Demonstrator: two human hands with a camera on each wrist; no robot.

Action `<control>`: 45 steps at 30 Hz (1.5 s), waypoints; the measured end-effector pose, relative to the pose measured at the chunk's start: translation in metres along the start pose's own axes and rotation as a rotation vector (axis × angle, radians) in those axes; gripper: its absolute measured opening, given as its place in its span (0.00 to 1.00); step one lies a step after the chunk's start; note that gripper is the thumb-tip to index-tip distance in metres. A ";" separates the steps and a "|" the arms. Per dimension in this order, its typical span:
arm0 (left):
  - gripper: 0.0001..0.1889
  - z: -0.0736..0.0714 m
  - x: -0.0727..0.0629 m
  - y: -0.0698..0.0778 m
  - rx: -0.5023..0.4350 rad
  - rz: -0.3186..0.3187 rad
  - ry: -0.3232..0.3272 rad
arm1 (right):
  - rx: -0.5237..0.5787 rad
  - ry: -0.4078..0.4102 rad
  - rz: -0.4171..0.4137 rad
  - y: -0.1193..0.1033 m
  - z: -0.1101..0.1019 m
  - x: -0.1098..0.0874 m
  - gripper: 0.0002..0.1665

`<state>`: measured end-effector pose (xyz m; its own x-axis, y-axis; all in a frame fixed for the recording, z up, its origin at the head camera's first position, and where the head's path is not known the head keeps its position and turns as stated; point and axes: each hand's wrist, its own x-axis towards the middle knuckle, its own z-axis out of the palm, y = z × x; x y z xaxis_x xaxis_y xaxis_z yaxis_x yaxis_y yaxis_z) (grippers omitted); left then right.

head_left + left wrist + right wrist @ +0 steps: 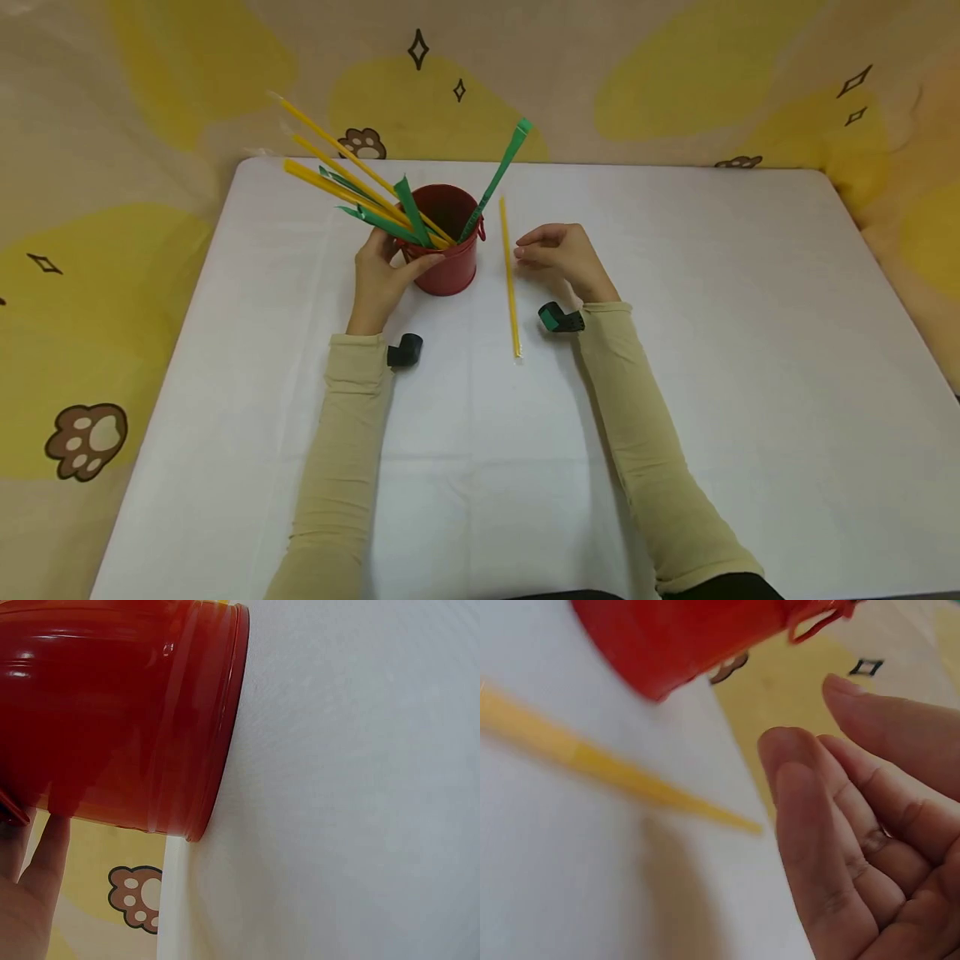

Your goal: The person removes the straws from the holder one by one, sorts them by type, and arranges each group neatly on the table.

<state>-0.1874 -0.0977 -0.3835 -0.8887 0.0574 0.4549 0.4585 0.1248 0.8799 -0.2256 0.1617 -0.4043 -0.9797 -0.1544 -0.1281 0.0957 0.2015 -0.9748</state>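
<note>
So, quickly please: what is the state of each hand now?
Left hand: grips the red bucket.
Right hand: loosely curled, holds nothing, beside the yellow straw on the table.

Red bucket; yellow, green straws; white table.

Glossy red metal bucket on a matt white tablecloth.

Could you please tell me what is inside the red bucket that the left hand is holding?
Inside the red bucket, yellow straws and green straws stick out above the rim. The wall and left hand hide their lower ends and the bottom.
</note>
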 end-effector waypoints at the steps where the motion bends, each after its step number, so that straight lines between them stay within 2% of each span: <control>1: 0.30 0.000 0.000 0.000 0.003 -0.001 -0.004 | 0.020 0.001 -0.030 -0.004 0.000 -0.002 0.13; 5: 0.30 0.002 0.001 0.001 0.014 -0.023 -0.016 | 0.083 -0.010 -0.145 -0.021 0.005 -0.010 0.11; 11: 0.30 0.004 0.000 0.003 0.039 -0.068 -0.029 | 0.102 -0.012 -0.260 -0.042 0.018 -0.022 0.12; 18: 0.31 0.002 0.000 0.004 0.065 -0.054 -0.030 | 0.101 -0.033 -0.396 -0.067 0.039 -0.022 0.09; 36: 0.31 -0.003 -0.003 0.004 0.030 -0.047 -0.017 | -0.042 -0.094 -0.417 -0.099 0.091 0.002 0.10; 45: 0.30 -0.004 -0.003 0.007 0.012 -0.061 -0.004 | -0.262 -0.021 -0.427 -0.106 0.107 0.010 0.10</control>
<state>-0.1815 -0.1010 -0.3785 -0.9152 0.0530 0.3996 0.4030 0.1398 0.9045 -0.2264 0.0354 -0.3220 -0.9176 -0.2952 0.2663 -0.3636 0.3518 -0.8626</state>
